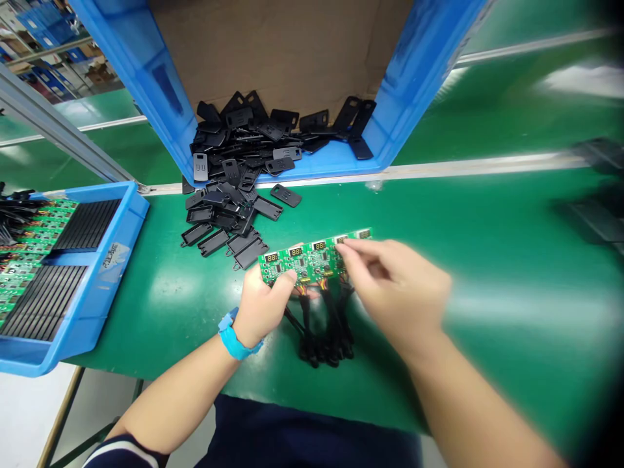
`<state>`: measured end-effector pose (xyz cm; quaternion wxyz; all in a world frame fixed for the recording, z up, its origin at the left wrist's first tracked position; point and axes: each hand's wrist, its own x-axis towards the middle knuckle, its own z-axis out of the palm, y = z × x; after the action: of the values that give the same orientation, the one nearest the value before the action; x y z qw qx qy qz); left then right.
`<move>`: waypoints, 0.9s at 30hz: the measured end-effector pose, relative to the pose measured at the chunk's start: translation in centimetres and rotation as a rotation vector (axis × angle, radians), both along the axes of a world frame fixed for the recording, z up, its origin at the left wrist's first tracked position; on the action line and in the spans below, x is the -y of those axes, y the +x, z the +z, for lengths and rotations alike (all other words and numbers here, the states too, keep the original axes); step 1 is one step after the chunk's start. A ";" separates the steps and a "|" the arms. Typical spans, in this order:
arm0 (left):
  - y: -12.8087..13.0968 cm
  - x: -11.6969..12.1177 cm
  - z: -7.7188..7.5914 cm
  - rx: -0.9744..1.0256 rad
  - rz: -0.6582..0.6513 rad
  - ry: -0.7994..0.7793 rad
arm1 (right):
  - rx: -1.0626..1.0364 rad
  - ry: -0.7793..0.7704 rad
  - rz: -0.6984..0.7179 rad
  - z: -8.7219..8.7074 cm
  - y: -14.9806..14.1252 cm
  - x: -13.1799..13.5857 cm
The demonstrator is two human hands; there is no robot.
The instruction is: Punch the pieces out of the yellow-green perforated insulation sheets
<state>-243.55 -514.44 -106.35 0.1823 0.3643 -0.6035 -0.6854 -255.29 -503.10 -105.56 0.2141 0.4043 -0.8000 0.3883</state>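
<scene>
My left hand (266,299), with a blue band at its wrist, grips the left end of a green circuit board strip (312,263), thumb on top. Several small two-digit displays (319,246) run along the strip's far edge. Black cables (326,331) with coloured wire ends hang from its near edge and bunch on the table. My right hand (394,286) has thumb and index finger pinched together at a display toward the strip's right end. Whatever is between those fingertips is too small to tell.
Black plastic housings (214,242) and covers lie heaped on the green table (487,247), spilling from a tipped blue bin (336,170) with cardboard inside. At left, a blue tray (114,260) holds circuit boards and rows of black parts. Dark blurred objects (595,214) sit at far right.
</scene>
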 end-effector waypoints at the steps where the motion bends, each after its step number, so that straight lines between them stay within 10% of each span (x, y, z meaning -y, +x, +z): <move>1: 0.0 0.0 0.0 0.002 -0.003 0.001 | 0.004 0.004 -0.006 0.0 0.0 0.0; 27: -0.2 0.1 0.1 -0.057 -0.053 0.157 | -0.272 0.162 0.111 -0.2 -1.6 -0.9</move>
<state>-243.74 -514.50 -106.21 0.1524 0.3417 -0.5517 -0.7454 -256.86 -502.16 -105.76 0.2652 0.5127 -0.7687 0.2756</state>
